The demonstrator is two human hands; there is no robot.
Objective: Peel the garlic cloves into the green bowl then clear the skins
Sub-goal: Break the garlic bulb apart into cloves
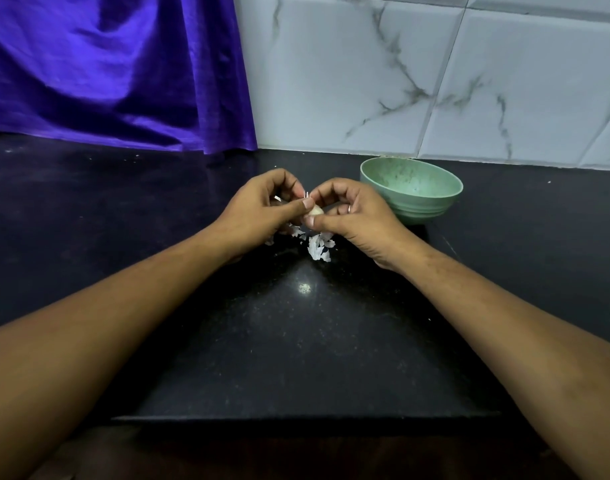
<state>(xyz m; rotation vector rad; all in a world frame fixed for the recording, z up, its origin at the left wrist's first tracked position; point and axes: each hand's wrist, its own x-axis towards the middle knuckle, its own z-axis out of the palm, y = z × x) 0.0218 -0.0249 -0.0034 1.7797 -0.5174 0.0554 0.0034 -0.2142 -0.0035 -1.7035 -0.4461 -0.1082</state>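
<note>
A small, pale, rounded garlic clove point(315, 211) is pinched between both hands, held in the air just above a dark counter. The left hand point(258, 206) comes in from 8 o'clock, its fingers curled and its thumb tip pressed on the clove's left side. The right hand point(355, 216) comes in from 4 o'clock, its fingers curled too, its thumb under the clove and its forefinger over the top. Thin white slivers of papery skin stick up between the fingertips at 12 o'clock of the clove. Whether the clove is fully bare cannot be told, since the fingers cover most of it.

Directly below the hands, at 6 o'clock of the clove, a small heap of torn white papery garlic skins point(317, 249) lies on the glossy black speckled stone countertop point(303, 341). A few more flakes lie partly hidden under the left hand.

At 2 o'clock of the clove, just beside the right hand's knuckles, a round pale green ribbed bowl point(411, 188) stands upright on the counter. Its inner wall is speckled and scuffed.

Behind the bowl, from 12 to 3 o'clock, rises a wall of white marble-veined tiles point(435, 81). At 10 o'clock a shiny purple cloth point(106, 64) hangs down to the counter's back edge.
</note>
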